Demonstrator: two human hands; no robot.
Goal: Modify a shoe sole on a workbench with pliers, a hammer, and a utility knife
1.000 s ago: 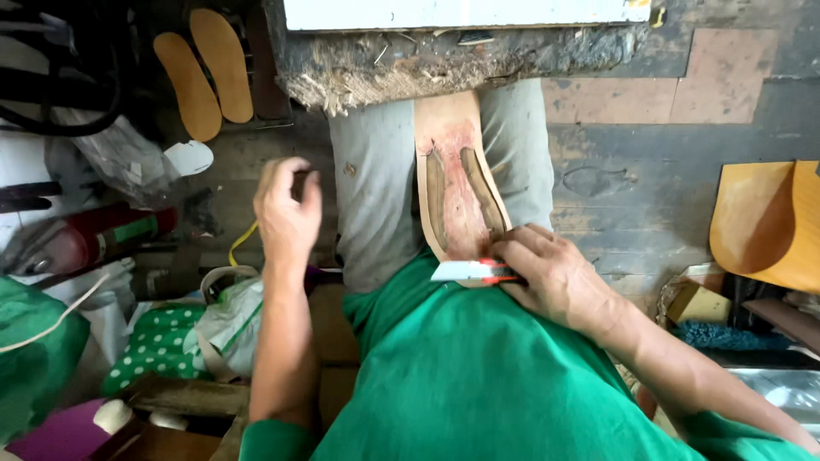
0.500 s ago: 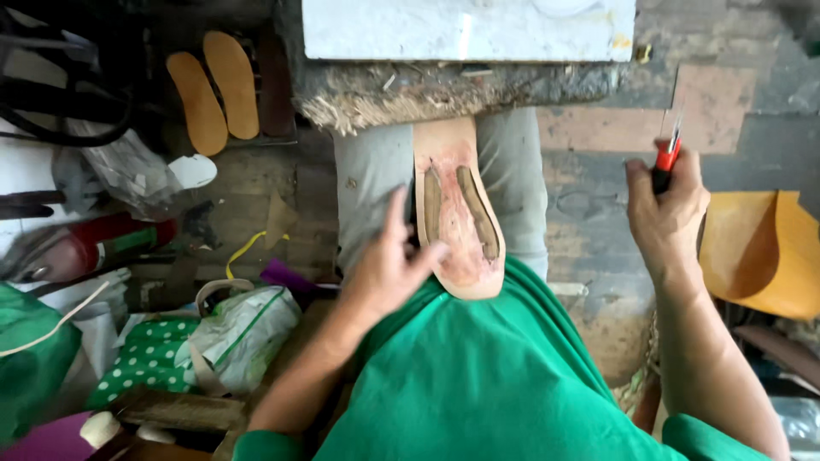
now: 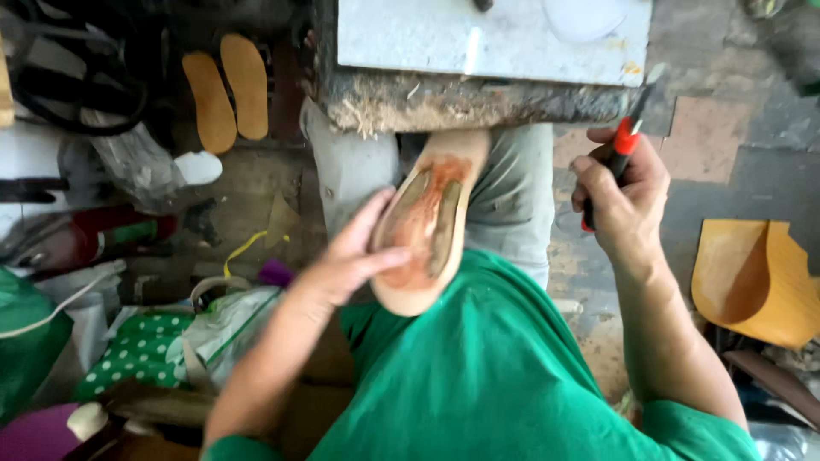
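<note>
Grey slab (image 3: 478, 43) above paved floor (image 3: 717, 145)

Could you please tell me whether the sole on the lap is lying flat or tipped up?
Tipped: the sole slants across the lap, its near end raised by the left hand.
</note>
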